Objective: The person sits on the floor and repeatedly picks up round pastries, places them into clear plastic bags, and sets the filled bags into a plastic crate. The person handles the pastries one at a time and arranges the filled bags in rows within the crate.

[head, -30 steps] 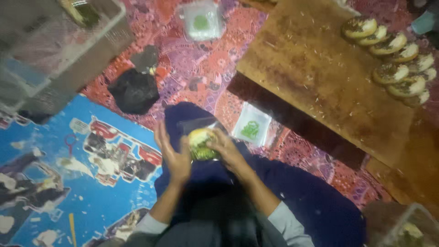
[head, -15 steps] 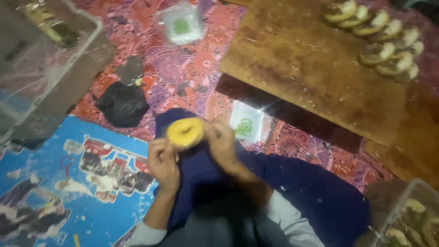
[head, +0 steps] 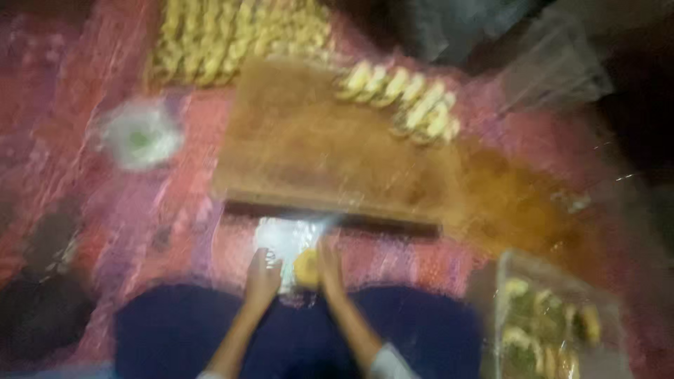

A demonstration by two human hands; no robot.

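Pretty blurry shot, so details are limited. Far left on the red patterned rug [head: 175,210] there's a dark lump [head: 42,245] I can't identify, and above it a clear plastic bag with something green inside [head: 139,137].

Down at the bottom middle, the left hand [head: 262,279] sits against the left edge of a clear plastic packet [head: 284,242] lying on the rug just below the wooden board [head: 330,151]; the fingers look curled on the packet, but I can't tell how tight. Just beside it is a round yellow piece [head: 307,268], wedged between both hands. The right hand [head: 330,270] presses against its right side, fingers narrow and closed around it as far as I can see.

On the board's far right edge is a row of yellowish filled pieces [head: 400,98]. Bottom right, a clear tray [head: 554,323] holds more of them.
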